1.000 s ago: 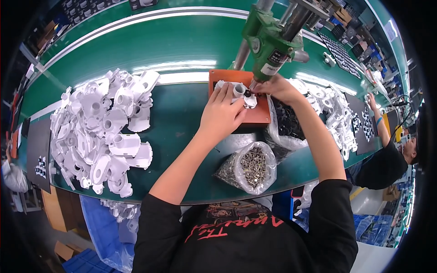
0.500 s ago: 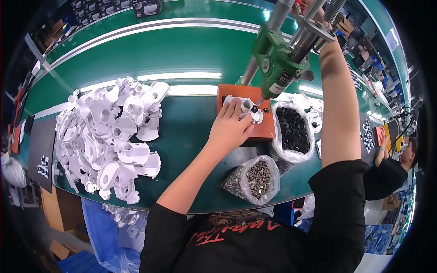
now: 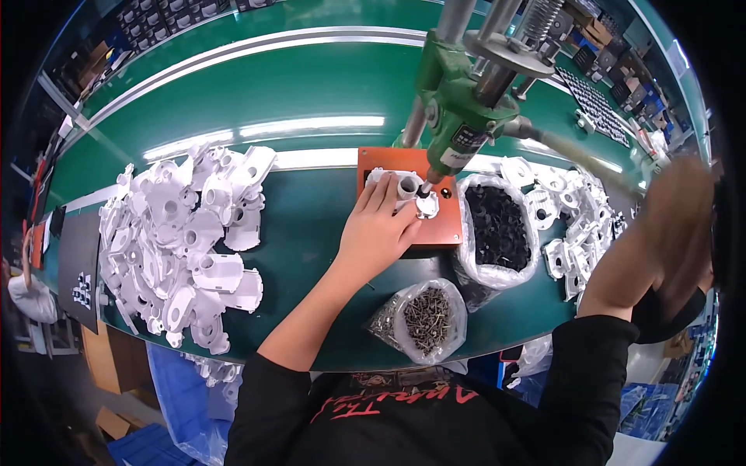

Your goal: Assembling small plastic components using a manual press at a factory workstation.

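My left hand [image 3: 378, 227] rests on a white plastic housing [image 3: 409, 186], fingers over its left side and thumb at its near edge, holding it on an orange fixture block [image 3: 444, 231]. The tip of a green press-type screwdriving machine [image 3: 458, 105] meets a small black piece [image 3: 423, 191] on the housing. Out to the right, my right hand [image 3: 674, 233] is smeared by motion, its fingers unreadable. Close to it ends the machine's blurred lever [image 3: 579, 155]; whether they touch is unclear.
A heap of white housings [image 3: 183, 241] lies left, with more white parts [image 3: 575, 225] at right. Bags of black pieces [image 3: 497, 229] and screws [image 3: 427, 322] stand beside the fixture. Co-workers sit at both sides; one at left wears a light sleeve [image 3: 33, 299].
My right hand has swung from the top of the machine down to the right, and the lever came down too. The tool head is lower, while my left hand stays on the housing.
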Action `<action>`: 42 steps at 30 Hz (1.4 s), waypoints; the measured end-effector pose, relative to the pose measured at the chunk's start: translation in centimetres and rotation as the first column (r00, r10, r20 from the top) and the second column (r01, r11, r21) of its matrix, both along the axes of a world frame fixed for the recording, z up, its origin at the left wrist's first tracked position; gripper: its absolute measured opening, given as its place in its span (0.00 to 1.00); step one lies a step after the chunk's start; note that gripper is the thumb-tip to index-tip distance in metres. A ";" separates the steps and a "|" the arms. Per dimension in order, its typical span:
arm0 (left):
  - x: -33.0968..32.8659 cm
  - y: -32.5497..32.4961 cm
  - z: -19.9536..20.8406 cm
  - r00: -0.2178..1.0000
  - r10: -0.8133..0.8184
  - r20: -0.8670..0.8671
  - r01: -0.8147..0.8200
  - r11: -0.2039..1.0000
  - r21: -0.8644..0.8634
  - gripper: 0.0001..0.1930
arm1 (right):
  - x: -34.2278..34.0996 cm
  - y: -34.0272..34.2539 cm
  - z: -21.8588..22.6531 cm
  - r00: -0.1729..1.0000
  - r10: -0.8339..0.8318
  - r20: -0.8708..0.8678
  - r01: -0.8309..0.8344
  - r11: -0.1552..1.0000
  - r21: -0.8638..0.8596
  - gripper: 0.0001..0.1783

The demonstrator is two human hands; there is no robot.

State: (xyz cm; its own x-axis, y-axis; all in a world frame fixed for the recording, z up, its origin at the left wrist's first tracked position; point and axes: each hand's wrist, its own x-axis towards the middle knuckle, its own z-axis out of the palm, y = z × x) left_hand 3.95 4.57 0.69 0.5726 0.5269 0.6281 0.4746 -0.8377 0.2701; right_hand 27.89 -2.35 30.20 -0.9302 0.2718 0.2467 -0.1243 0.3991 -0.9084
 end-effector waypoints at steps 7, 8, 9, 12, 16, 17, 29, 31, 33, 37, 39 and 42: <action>-0.2 -0.3 0.3 0.997 0.050 -0.065 -0.051 0.998 -0.022 0.12 | -6.2 -5.0 -10.0 0.663 -0.254 0.704 -0.092 0.906 0.413 0.20; -0.4 -0.6 0.5 0.995 0.057 -0.086 -0.060 0.998 -0.035 0.13 | -6.4 -5.6 -10.7 0.654 -0.259 0.711 -0.086 0.908 0.410 0.20; -0.6 -0.5 0.8 0.995 0.059 -0.074 -0.061 0.998 -0.028 0.13 | -6.5 -5.8 -11.5 0.665 -0.327 0.672 -0.026 0.889 0.458 0.19; -0.1 -0.3 0.5 0.995 0.024 -0.094 -0.027 0.999 -0.030 0.12 | -6.3 -6.1 -12.0 0.651 -0.447 0.613 0.080 0.843 0.531 0.18; -0.5 -0.5 0.0 0.998 0.043 -0.049 -0.042 0.999 0.007 0.10 | -6.8 -5.1 -11.7 0.634 -0.438 0.637 0.123 0.871 0.476 0.14; -0.8 -0.3 -0.1 0.998 0.055 -0.036 -0.055 0.998 0.009 0.10 | -6.6 -4.5 -11.7 0.697 -0.423 0.578 0.175 0.883 0.435 0.14; 0.1 -0.6 -0.1 0.999 0.036 -0.041 -0.036 0.999 0.007 0.11 | -0.6 9.9 -9.3 0.095 -0.959 -0.266 0.759 0.243 -0.604 0.25; -0.1 -0.5 -0.1 0.998 0.021 -0.059 -0.020 1.000 0.020 0.14 | -0.5 10.4 -9.8 0.137 -0.973 -0.185 0.787 0.220 -0.577 0.25; -0.1 -0.4 -0.2 1.000 0.024 0.002 -0.024 0.999 -0.041 0.18 | 0.2 9.0 -10.1 0.028 -0.997 0.075 0.728 -0.031 -0.685 0.25; -0.2 -0.2 0.7 0.990 0.053 0.134 0.006 0.912 -0.410 0.24 | 5.2 2.5 -14.4 -0.013 -0.998 -0.062 0.999 -0.016 0.036 0.22; -1.0 0.6 -0.2 0.974 0.097 0.203 -0.010 0.920 -0.392 0.27 | 6.2 -2.1 -18.3 -0.259 -0.963 -0.078 0.815 -0.261 0.517 0.19; -1.2 1.2 -0.3 0.995 0.096 -0.013 -0.097 0.966 -0.240 0.29 | 9.6 -9.2 -28.1 -0.469 -0.861 -0.197 0.399 -0.405 0.822 0.22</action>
